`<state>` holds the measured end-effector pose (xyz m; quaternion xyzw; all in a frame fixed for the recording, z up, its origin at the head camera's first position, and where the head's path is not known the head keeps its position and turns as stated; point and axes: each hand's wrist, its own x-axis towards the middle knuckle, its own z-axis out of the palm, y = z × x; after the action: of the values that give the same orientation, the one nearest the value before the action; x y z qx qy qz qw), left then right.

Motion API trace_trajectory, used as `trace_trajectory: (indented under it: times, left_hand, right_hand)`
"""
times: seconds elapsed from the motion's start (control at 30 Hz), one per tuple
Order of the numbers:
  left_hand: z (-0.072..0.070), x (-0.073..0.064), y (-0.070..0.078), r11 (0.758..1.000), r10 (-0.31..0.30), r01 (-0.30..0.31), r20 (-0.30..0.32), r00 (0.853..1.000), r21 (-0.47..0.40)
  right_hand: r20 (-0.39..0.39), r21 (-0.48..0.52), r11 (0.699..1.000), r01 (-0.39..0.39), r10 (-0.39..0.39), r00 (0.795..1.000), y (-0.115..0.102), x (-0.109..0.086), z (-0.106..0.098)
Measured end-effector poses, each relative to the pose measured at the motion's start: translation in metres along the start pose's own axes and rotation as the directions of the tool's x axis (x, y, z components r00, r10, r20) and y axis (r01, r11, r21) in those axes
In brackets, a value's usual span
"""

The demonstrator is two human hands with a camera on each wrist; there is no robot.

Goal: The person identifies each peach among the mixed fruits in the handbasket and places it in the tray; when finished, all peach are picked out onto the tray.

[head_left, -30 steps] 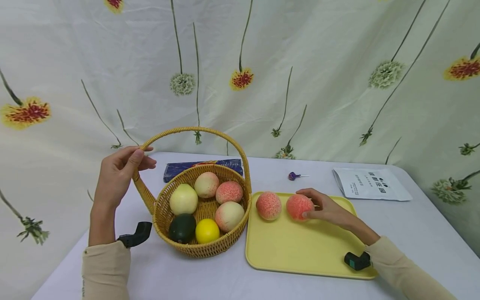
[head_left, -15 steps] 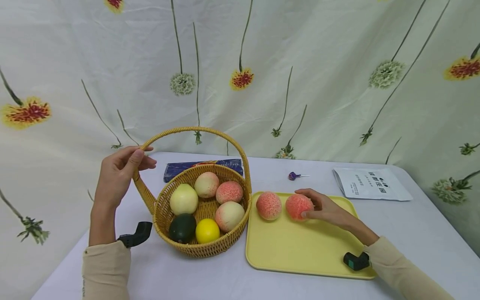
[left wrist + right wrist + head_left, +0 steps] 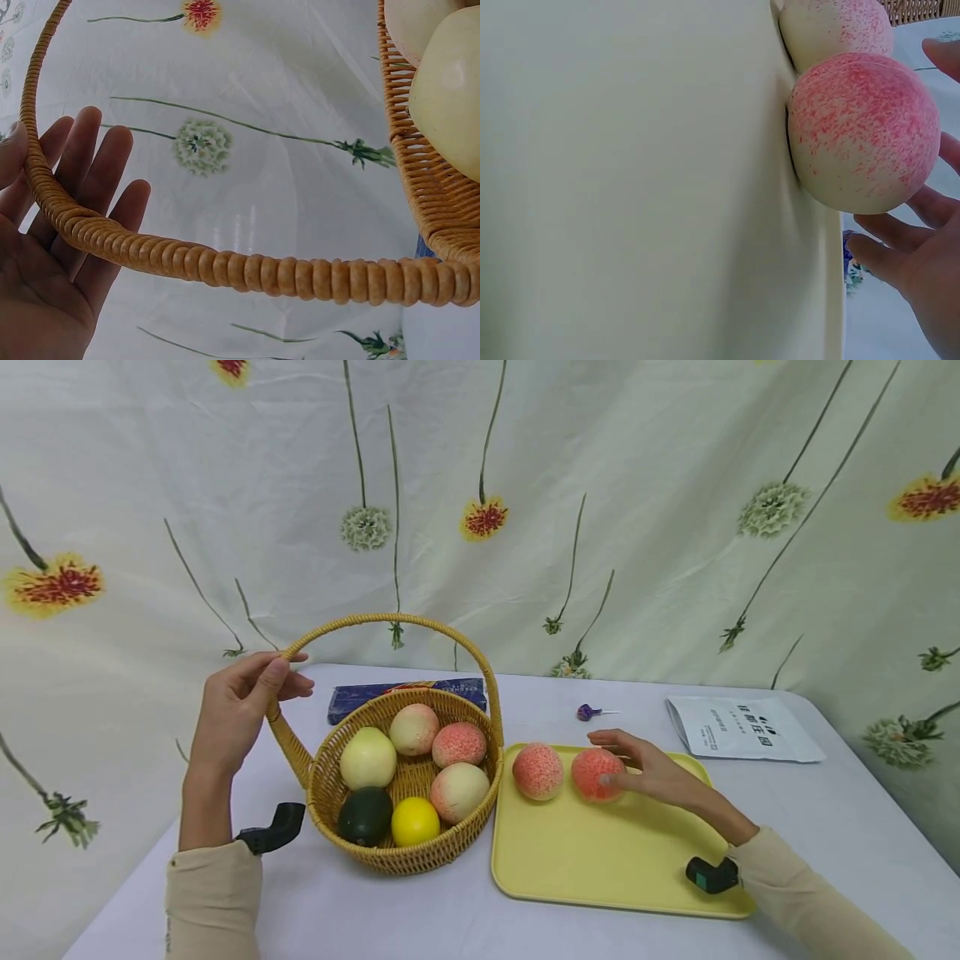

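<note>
My left hand [image 3: 236,706] pinches the side of the wicker basket's arched handle [image 3: 285,276] between thumb and forefinger; the other fingers stretch out behind it. The basket [image 3: 408,860] holds several peaches, including a pink-speckled peach [image 3: 459,745], plus a pale green round fruit [image 3: 367,758], a dark green avocado-like fruit [image 3: 365,817] and a yellow fruit [image 3: 415,822]. On the yellow tray [image 3: 585,868] rest a left peach [image 3: 537,772] and a right peach [image 3: 862,131]. Around the right peach my right hand [image 3: 660,775] is spread loosely, thumb in front, upper fingers lifted off it.
A blue spaghetti box [image 3: 360,697] lies behind the basket. A purple-wrapped lollipop [image 3: 588,712] lies beyond the tray, and a white pouch [image 3: 742,727] lies at the back right. A floral curtain [image 3: 637,460] hangs behind the table.
The right peach has shifted very slightly left on the tray. My right hand's fingers have loosened and risen from it. The left hand and basket have stayed put.
</note>
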<state>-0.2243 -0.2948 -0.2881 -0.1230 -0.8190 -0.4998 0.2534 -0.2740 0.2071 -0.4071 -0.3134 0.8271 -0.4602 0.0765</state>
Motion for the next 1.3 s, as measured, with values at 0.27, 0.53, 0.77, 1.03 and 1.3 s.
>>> trace_trajectory:
  times: [0.27,0.53,0.77,1.03,1.3]
  left_hand:
    - [0.0,-0.001,0.001,1.0,-0.007,0.007,-0.004,1.0,0.021]
    - [-0.001,-0.001,0.001,1.0,-0.002,0.002,-0.002,1.0,0.017]
    - [0.0,-0.001,0.001,1.0,0.002,-0.002,0.001,1.0,-0.006]
    - [0.0,0.0,0.001,1.0,0.003,-0.003,0.006,1.0,-0.023]
    - [0.0,0.0,0.003,1.0,-0.004,0.004,0.005,1.0,-0.026]
  right_hand:
    - [-0.051,-0.091,0.994,0.059,-0.064,0.997,-0.016,0.006,-0.003]
    - [0.004,-0.201,0.968,0.153,-0.156,0.988,-0.053,0.02,-0.001]
    - [0.161,-0.299,0.935,0.188,-0.145,0.976,-0.084,0.033,0.01]
    - [0.314,-0.435,0.85,0.296,-0.164,0.935,-0.112,0.046,0.019]
    - [0.423,-0.463,0.812,0.357,-0.151,0.893,-0.131,0.067,0.032]
